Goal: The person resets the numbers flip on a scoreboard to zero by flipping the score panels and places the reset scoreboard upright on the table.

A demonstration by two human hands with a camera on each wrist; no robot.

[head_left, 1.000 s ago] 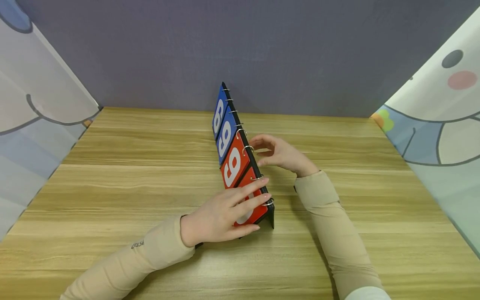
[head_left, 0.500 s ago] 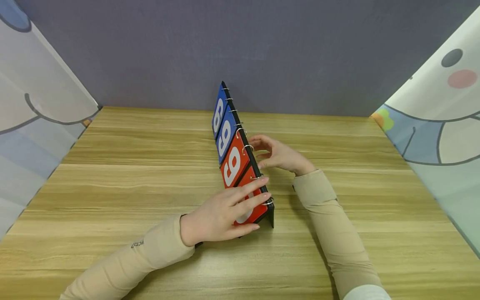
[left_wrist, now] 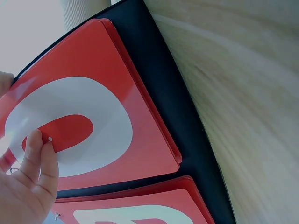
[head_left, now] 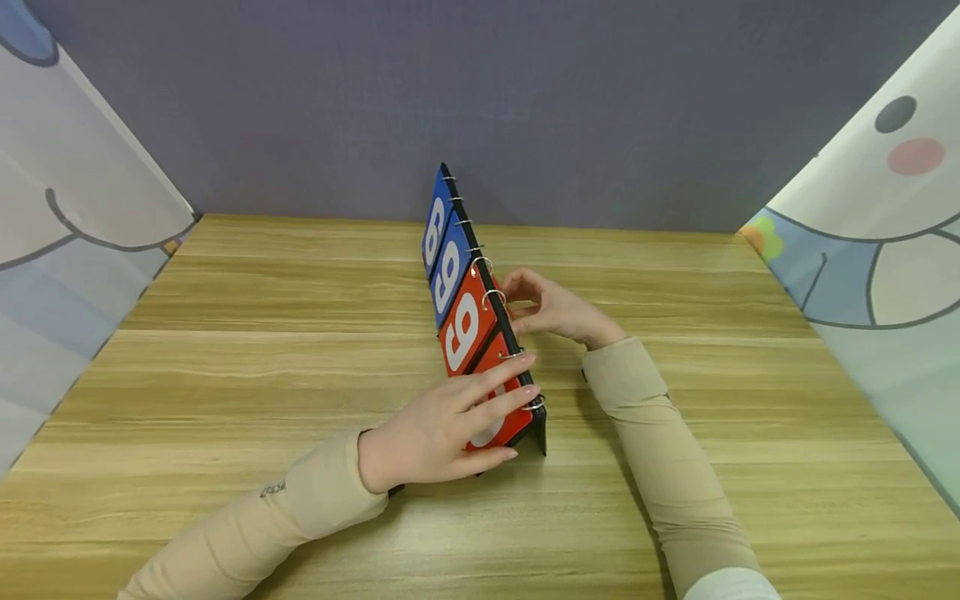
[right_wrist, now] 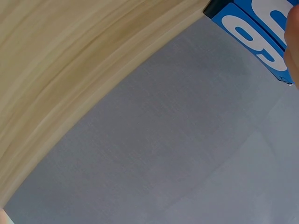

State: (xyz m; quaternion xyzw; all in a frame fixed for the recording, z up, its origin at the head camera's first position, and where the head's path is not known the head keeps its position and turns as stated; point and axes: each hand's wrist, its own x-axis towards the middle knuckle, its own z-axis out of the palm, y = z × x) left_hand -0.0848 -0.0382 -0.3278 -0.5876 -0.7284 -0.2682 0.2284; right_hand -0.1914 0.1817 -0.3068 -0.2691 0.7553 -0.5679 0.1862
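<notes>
A tabletop flip scoreboard (head_left: pixel 459 333) stands like a tent on the table, two blue number cards and two red ones facing left. My left hand (head_left: pixel 442 429) rests across the nearest red card (left_wrist: pixel 103 51), fingers reaching to its top rings; the left wrist view shows fingertips on its white 0. Behind the board, my right hand (head_left: pixel 555 308) has bent fingers and pinches a red card on the back side, of which only a sliver shows past the black top edge. In the right wrist view, blue cards (right_wrist: pixel 254 39) appear beside part of that hand.
The board stands on a wood-grain table (head_left: pixel 262 333). A grey wall panel (head_left: pixel 480 100) rises behind the far table edge. Cartoon-printed panels (head_left: pixel 877 250) flank both sides.
My right hand's fingers have closed in slightly behind the board, and a red card's edge now shows beside them. The left hand keeps its place on the near end.
</notes>
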